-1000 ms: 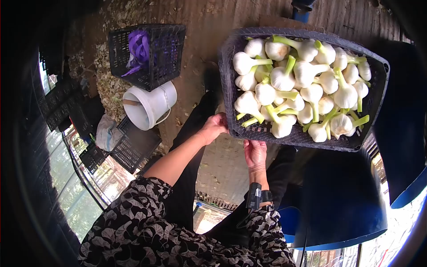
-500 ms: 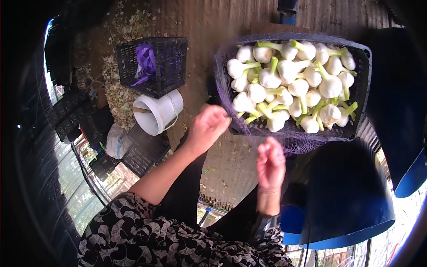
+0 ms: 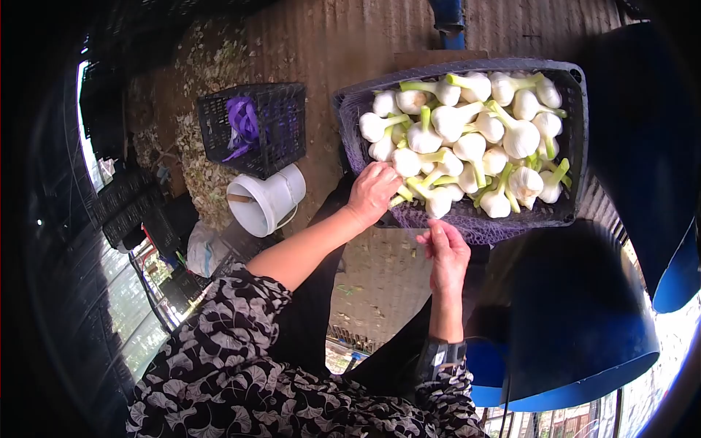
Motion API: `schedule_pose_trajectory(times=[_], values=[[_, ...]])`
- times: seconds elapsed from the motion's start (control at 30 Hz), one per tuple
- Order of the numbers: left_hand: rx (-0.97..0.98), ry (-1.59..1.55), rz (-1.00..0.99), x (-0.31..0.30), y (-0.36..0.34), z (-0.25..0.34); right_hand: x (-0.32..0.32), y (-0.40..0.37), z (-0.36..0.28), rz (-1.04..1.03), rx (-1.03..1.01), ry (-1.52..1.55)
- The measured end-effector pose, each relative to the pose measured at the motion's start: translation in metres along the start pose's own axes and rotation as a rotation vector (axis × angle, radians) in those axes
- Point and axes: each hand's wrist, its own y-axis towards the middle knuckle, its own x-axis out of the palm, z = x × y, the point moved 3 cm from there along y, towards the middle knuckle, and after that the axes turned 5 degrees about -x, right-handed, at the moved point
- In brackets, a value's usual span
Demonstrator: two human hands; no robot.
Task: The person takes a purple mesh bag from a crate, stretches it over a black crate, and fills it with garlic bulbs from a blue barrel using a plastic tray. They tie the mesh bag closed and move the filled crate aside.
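A black plastic crate point(image 3: 575, 139), lined with purple mesh netting point(image 3: 464, 225), holds many white garlic bulbs point(image 3: 521, 139) with short green stems. My left hand point(image 3: 376, 191) reaches over the near left corner, its fingers curled down over a garlic bulb that it mostly hides. Just in front of the crate's near side is my right hand point(image 3: 447, 252), thumb and forefinger pinched together at the netting's edge. Its fingertips are close below one bulb point(image 3: 438, 203); the bit of netting between them is hard to make out.
To the left stand a smaller black crate point(image 3: 296, 124) with purple netting point(image 3: 242, 120) inside and a tipped white bucket point(image 3: 281, 196). Dry peelings point(image 3: 208, 157) litter the floor. Large dark-blue curved containers point(image 3: 577, 321) flank the near right side.
My left hand has moved right and up from beside the crate onto the bulbs at its corner. My right hand stays near the netting, its fingers now more pinched. The view has shifted slightly.
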Motion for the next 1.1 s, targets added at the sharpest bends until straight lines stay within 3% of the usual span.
schedule_pose_trajectory(times=[0.1,0.3,0.37,0.43,0.5,0.57,0.63,0.7,0.8,0.93,1.1], values=[[-0.107,0.056,0.019,0.014,-0.009,-0.001,0.002,0.02,0.025,0.008,0.046,0.161],[-0.041,0.138,-0.146,-0.021,0.004,0.02,-0.081,-0.002,-0.007,0.511,0.003,-0.09],[0.009,0.21,-0.206,-0.039,0.011,0.041,-0.128,0.007,-0.019,0.681,-0.003,0.118],[-0.006,-0.018,-0.357,-0.045,0.017,0.067,-0.154,0.028,-0.036,0.589,-0.041,0.431],[-0.01,-0.202,-0.349,-0.036,0.025,0.095,-0.168,0.062,-0.047,0.419,0.013,0.804],[0.015,-0.262,-0.333,-0.026,0.039,0.127,-0.2,0.105,-0.027,0.052,0.078,0.894],[0.126,-0.283,-0.227,-0.022,0.066,0.16,-0.204,0.108,-0.046,0.005,0.117,0.722],[0.144,-0.274,-0.218,-0.007,0.093,0.179,-0.213,0.103,-0.051,0.046,0.175,0.665],[0.032,-0.178,-0.052,0.022,0.126,0.179,-0.221,0.108,-0.046,0.058,0.178,0.651],[-0.065,-0.143,-0.214,0.044,0.147,0.181,-0.219,0.118,-0.044,0.276,0.074,0.707],[-0.035,-0.186,-0.321,0.061,0.149,0.181,-0.219,0.121,-0.043,0.249,-0.083,0.689]])
